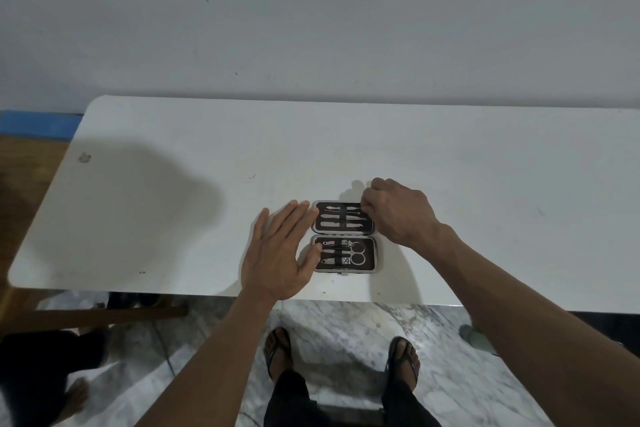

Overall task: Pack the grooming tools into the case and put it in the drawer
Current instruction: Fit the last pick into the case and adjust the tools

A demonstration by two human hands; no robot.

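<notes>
A small grooming case (367,267) lies open flat on the white table (173,204), its two dark-lined halves one behind the other. Several metal tools sit strapped in both halves, with small scissors (358,252) in the near half. My left hand (277,253) lies flat with fingers spread against the case's left side, its thumb touching the near half. My right hand (398,211) is curled over the right end of the far half (341,217), fingertips pinched at a tool there. No drawer is visible.
The table's front edge runs just below the case, and a plain wall stands behind it. Beneath lie a marble floor, my sandalled feet (343,354) and a wooden frame (104,314) at the left. Another person's foot (76,395) shows at the bottom left.
</notes>
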